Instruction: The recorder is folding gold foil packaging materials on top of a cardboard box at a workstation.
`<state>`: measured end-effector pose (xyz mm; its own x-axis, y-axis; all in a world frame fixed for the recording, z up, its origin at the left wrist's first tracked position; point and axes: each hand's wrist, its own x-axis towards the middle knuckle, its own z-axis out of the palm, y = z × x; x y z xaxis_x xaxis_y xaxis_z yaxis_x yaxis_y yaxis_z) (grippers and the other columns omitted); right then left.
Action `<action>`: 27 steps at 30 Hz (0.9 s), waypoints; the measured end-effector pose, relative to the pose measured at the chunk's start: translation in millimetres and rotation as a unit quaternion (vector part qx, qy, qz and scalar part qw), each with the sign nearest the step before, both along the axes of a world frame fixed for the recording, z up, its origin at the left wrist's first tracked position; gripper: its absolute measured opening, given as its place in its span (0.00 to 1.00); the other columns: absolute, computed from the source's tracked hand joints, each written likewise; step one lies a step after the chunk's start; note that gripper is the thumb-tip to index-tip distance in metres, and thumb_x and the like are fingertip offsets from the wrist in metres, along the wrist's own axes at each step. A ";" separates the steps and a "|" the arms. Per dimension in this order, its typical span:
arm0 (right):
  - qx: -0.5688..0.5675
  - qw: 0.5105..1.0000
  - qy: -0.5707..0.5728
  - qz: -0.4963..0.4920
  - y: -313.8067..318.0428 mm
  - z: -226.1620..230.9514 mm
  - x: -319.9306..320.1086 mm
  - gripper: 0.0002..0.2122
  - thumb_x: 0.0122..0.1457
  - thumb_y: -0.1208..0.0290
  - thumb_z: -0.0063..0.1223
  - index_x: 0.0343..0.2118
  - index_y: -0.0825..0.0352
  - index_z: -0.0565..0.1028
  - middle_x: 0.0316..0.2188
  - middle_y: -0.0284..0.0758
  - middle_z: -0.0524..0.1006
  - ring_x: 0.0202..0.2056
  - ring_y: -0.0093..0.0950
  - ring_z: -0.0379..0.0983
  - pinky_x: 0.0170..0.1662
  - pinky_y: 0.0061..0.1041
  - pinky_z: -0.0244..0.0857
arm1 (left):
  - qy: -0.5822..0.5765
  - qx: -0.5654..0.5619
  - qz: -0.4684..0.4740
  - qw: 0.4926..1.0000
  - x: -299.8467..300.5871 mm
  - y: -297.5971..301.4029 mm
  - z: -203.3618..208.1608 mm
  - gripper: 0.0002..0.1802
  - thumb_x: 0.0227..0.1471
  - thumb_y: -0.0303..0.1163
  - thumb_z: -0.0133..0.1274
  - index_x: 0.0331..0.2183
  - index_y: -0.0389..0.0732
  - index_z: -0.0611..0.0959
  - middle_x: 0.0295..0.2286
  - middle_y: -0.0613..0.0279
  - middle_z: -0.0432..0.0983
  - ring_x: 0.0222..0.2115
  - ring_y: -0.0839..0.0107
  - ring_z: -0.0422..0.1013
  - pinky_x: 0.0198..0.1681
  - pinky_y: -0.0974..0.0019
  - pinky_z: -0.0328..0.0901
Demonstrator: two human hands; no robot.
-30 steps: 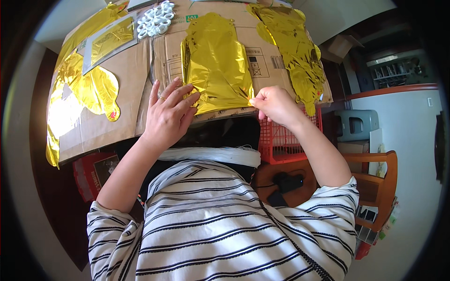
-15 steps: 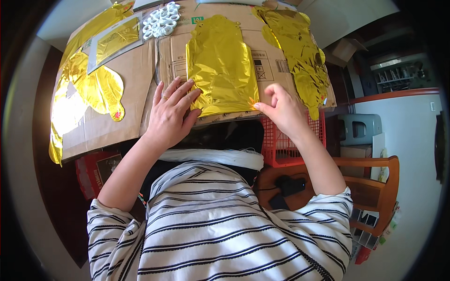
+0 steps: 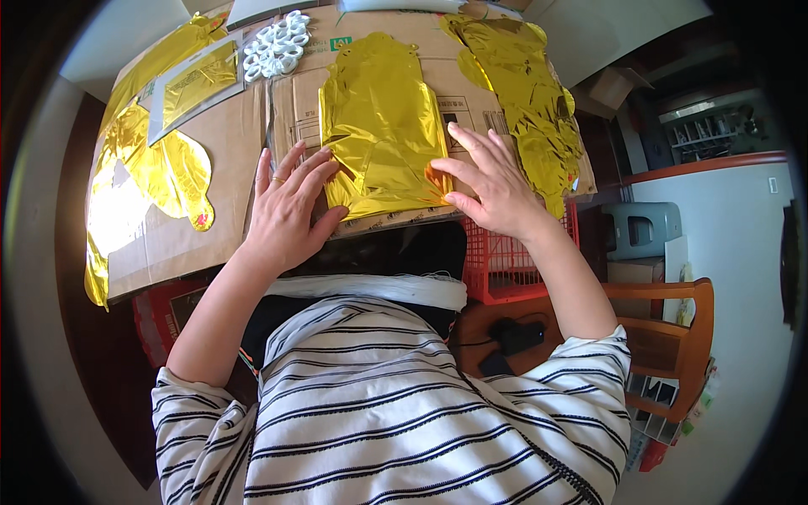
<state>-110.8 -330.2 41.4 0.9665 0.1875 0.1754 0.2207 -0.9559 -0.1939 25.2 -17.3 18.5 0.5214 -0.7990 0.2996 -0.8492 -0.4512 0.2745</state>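
Observation:
A gold foil balloon [image 3: 383, 118], flat and folded, lies in front of me on a cardboard sheet [image 3: 227, 139]. My left hand [image 3: 290, 198] rests with fingers spread along its left edge, thumb near the lower left corner. At the lower right corner my right hand [image 3: 492, 181] touches the foil with fingertips and thumb, its fingers stretched out and apart. Neither hand grips anything. The foil is creased near both hands and reflects orange beside my right fingers.
More gold foil balloons lie at the right [image 3: 526, 101] and at the left [image 3: 168, 172]. A clear packet with gold foil [image 3: 198, 88] and a cluster of white rings [image 3: 276, 46] sit at the back left. Below the table edge stands a red basket [image 3: 505, 261], beside a wooden chair [image 3: 694, 337].
My right hand has opened from a pinch at the lower right corner and now lies with spread fingers on that edge. My left hand stays by the left edge.

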 end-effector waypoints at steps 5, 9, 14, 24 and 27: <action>0.012 1.000 0.005 0.019 -10.7 -6.4 2.7 0.26 0.52 0.60 0.70 0.56 0.47 0.77 0.69 0.41 0.60 0.68 0.43 0.56 0.72 0.52 0.45 | 0.008 0.005 -0.004 1.000 6.0 1.1 0.2 0.29 0.52 0.46 0.62 0.53 0.47 0.78 0.58 0.63 0.71 0.65 0.52 0.58 0.70 0.36 0.38; 0.051 0.999 0.008 0.011 -20.3 -15.4 3.7 0.29 0.51 0.53 0.70 0.59 0.43 0.77 0.70 0.42 0.57 0.70 0.45 0.52 0.72 0.51 0.43 | 0.012 0.001 -0.015 1.000 10.8 0.5 1.2 0.32 0.49 0.48 0.65 0.54 0.47 0.77 0.57 0.64 0.72 0.65 0.53 0.58 0.70 0.36 0.37; 0.073 0.992 0.094 -0.036 -25.1 -10.2 14.5 0.37 0.47 0.43 0.71 0.63 0.40 0.72 0.74 0.42 0.48 0.74 0.47 0.39 0.74 0.49 0.39 | -0.004 0.012 -0.030 0.999 20.1 1.4 1.7 0.37 0.45 0.52 0.67 0.55 0.47 0.77 0.57 0.65 0.72 0.65 0.54 0.58 0.71 0.37 0.36; -0.011 0.967 0.245 -0.071 -26.4 13.9 52.0 0.67 0.27 0.33 0.75 0.74 0.39 0.46 0.74 0.52 0.32 0.74 0.50 0.25 0.74 0.49 0.33 | -0.031 0.089 -0.056 0.994 49.8 -6.2 16.3 0.58 0.36 0.68 0.66 0.61 0.41 0.71 0.61 0.60 0.66 0.67 0.54 0.53 0.72 0.38 0.32; -0.041 0.957 0.278 -0.073 -23.2 21.2 62.6 0.72 0.25 0.33 0.77 0.74 0.42 0.41 0.74 0.54 0.29 0.74 0.51 0.23 0.74 0.49 0.30 | -0.021 0.128 -0.056 0.990 56.2 -11.2 19.0 0.65 0.33 0.71 0.66 0.63 0.37 0.67 0.63 0.56 0.62 0.69 0.51 0.49 0.72 0.38 0.29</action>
<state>-48.2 -353.3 62.5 0.9229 0.0353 -0.3834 -0.0309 -0.9858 -0.1652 81.5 -28.5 37.5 0.4158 -0.9040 0.0991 -0.9064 -0.4032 0.1258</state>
